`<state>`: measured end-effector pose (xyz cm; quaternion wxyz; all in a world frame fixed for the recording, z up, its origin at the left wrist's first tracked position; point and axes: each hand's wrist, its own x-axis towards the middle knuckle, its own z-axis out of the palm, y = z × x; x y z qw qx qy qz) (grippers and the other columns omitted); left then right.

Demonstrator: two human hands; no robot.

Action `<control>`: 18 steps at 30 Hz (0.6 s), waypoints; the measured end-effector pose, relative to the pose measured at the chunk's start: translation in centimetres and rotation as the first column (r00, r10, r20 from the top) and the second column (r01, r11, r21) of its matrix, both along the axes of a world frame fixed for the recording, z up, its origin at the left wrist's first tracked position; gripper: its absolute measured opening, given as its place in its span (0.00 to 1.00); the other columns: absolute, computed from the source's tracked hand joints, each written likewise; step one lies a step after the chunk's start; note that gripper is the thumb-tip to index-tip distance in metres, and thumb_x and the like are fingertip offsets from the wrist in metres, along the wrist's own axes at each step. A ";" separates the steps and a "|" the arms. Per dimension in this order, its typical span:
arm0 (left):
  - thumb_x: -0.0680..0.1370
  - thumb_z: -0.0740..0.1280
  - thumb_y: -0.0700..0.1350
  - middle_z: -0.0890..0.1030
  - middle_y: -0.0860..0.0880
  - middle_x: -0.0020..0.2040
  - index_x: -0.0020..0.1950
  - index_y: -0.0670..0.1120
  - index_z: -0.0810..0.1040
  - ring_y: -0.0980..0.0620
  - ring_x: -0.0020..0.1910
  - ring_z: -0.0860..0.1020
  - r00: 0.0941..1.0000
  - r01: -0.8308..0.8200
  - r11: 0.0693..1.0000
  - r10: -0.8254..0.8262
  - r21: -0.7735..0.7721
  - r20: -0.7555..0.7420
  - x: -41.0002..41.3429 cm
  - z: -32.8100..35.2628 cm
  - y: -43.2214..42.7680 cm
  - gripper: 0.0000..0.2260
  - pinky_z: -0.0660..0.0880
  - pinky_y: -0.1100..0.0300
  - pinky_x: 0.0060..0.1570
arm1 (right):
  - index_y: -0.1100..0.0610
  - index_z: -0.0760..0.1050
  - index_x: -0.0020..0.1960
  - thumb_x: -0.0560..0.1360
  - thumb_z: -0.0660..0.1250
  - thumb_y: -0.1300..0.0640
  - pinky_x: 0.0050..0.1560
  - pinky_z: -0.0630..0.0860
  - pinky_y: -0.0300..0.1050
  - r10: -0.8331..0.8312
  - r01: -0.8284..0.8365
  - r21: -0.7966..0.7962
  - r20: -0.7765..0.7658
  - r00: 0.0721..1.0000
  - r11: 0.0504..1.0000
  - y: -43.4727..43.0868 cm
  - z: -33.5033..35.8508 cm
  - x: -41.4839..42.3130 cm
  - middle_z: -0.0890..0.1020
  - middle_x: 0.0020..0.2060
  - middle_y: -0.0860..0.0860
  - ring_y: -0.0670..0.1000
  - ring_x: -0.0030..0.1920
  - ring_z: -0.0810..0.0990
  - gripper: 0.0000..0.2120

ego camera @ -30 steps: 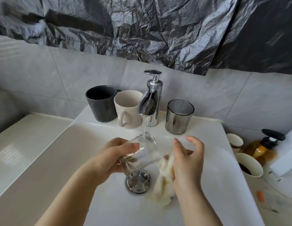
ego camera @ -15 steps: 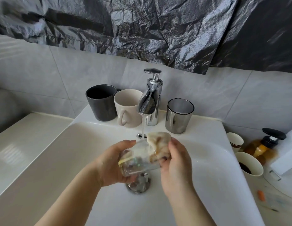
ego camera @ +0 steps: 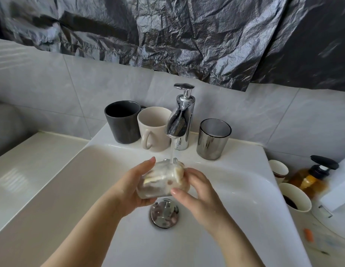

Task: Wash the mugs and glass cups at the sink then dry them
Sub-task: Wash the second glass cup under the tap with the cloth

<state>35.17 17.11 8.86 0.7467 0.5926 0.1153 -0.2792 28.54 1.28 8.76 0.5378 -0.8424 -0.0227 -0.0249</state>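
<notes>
Deeper than a moment ago, the right hand (ego camera: 198,195) pinches the stained cream cloth (ego camera: 177,173) into the clear glass cup (ego camera: 158,187), which the left hand (ego camera: 129,189) grips near its base (long axis sideways, mouth towards the right hand), under the running chrome tap (ego camera: 180,120) over the white sink (ego camera: 235,199).

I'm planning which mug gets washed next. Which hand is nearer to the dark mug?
Left. The left hand, holding the glass, is in front of the dark mug, slightly rightward; the right hand, gripping the cloth, is farther right, beyond the water stream.
</notes>
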 end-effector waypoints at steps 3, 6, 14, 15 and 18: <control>0.75 0.65 0.56 0.81 0.47 0.35 0.48 0.46 0.76 0.48 0.34 0.78 0.998 -0.064 0.998 0.064 -0.016 -0.028 0.2 0.2 -0.1 0.14 0.71 0.58 0.36 | 0.36 0.64 0.55 0.63 0.68 0.47 0.50 0.68 0.23 -0.033 0.027 0.125 0.043 0.999 0.992 0.4 0.3 0.0 0.76 0.49 0.29 0.29 0.53 0.73 0.23; 0.76 0.64 0.56 0.81 0.47 0.34 0.45 0.45 0.77 0.48 0.35 0.78 0.999 -0.037 0.999 0.037 -0.010 -0.023 0.0 0.4 0.1 0.14 0.72 0.57 0.39 | 0.41 0.70 0.53 0.63 0.71 0.50 0.54 0.71 0.29 0.070 -0.072 0.097 0.030 0.997 0.993 1.2 -0.3 0.2 0.80 0.49 0.34 0.35 0.53 0.77 0.20; 0.75 0.63 0.59 0.82 0.49 0.42 0.54 0.47 0.77 0.50 0.37 0.81 0.985 0.083 0.995 -0.090 0.050 0.146 -0.5 0.9 0.4 0.18 0.74 0.58 0.33 | 0.41 0.74 0.57 0.60 0.71 0.45 0.61 0.74 0.51 0.135 -0.129 0.141 -0.039 0.990 0.982 1.6 -0.7 0.0 0.82 0.52 0.44 0.47 0.59 0.77 0.26; 0.76 0.63 0.58 0.81 0.49 0.41 0.53 0.47 0.76 0.51 0.36 0.81 0.979 0.074 0.994 -0.088 0.081 0.185 -0.6 0.9 0.3 0.16 0.74 0.59 0.31 | 0.44 0.74 0.59 0.60 0.72 0.49 0.61 0.75 0.51 0.182 -0.169 0.193 -0.050 0.982 0.966 1.6 -0.5 -0.1 0.82 0.52 0.45 0.47 0.57 0.79 0.27; 0.74 0.66 0.54 0.79 0.46 0.39 0.49 0.44 0.73 0.48 0.35 0.79 0.956 0.030 0.992 -0.064 0.121 0.287 -1.1 0.8 -0.6 0.14 0.74 0.60 0.28 | 0.48 0.74 0.60 0.62 0.72 0.61 0.61 0.76 0.48 0.267 -0.227 0.323 -0.086 0.960 0.919 1.7 -0.1 0.1 0.83 0.52 0.48 0.47 0.56 0.81 0.27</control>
